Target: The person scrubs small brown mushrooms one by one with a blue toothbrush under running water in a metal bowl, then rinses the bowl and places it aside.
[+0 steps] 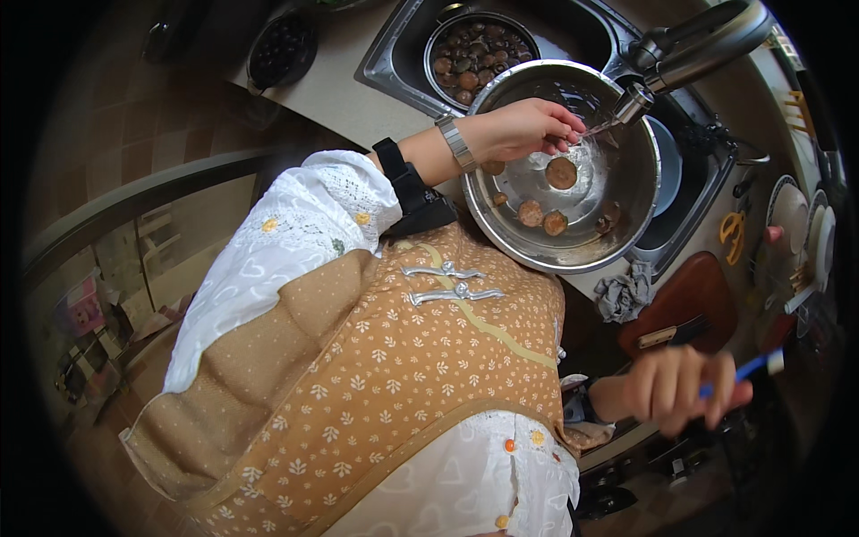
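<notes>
My left hand (530, 131), with a metal-band watch at the wrist, reaches over a large stainless-steel bowl (478, 201). Its fingertips meet the thin water stream from the tap (634, 102); whether they pinch something small is hidden. Several brown mushroom caps (561, 173) lie in the bowl, which rests across the double sink's edge. Off to the right, my right hand (681, 389) grips a blue toothbrush (755, 366), its pale bristles pointing away from the bowl. That hand is slightly blurred.
A round pot (429, 64) full of mushrooms sits in the left sink basin. Beside the bowl, a crumpled grey cloth (625, 293) lies near a brown cutting board (704, 295). Yellow-handled scissors (733, 231) and stacked dishes (788, 208) are at right. A bowl of dark fruit (285, 50) stands upper left.
</notes>
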`<action>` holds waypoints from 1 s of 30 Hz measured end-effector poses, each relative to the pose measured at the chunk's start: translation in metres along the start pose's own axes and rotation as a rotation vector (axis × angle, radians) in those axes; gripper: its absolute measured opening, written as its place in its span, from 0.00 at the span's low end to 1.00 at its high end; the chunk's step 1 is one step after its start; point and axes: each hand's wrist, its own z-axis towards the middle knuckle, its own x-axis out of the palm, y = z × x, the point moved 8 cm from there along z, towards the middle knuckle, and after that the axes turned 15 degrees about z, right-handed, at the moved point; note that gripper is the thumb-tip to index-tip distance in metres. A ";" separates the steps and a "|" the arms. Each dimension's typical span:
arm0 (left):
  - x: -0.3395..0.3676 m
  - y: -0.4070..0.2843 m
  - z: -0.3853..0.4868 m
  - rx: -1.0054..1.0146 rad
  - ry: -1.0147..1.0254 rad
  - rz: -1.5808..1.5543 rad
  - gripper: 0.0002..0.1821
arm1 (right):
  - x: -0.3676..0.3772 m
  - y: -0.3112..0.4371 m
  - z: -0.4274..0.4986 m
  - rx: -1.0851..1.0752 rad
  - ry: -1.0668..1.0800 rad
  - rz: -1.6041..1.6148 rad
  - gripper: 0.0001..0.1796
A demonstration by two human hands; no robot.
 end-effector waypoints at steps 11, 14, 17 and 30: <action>0.024 -0.001 0.021 0.054 -0.040 -0.576 0.12 | -0.195 0.024 -0.020 0.259 -0.923 -1.904 0.18; 0.019 -0.006 0.018 0.059 -0.085 -0.626 0.16 | -0.195 0.014 -0.016 0.354 -0.911 -2.057 0.19; 0.018 -0.016 0.013 0.087 -0.104 -0.636 0.15 | -0.192 0.011 -0.011 0.304 -0.887 -2.121 0.19; 0.022 -0.028 0.005 0.140 -0.121 -0.538 0.20 | -0.188 0.015 -0.017 0.123 -0.901 -2.159 0.18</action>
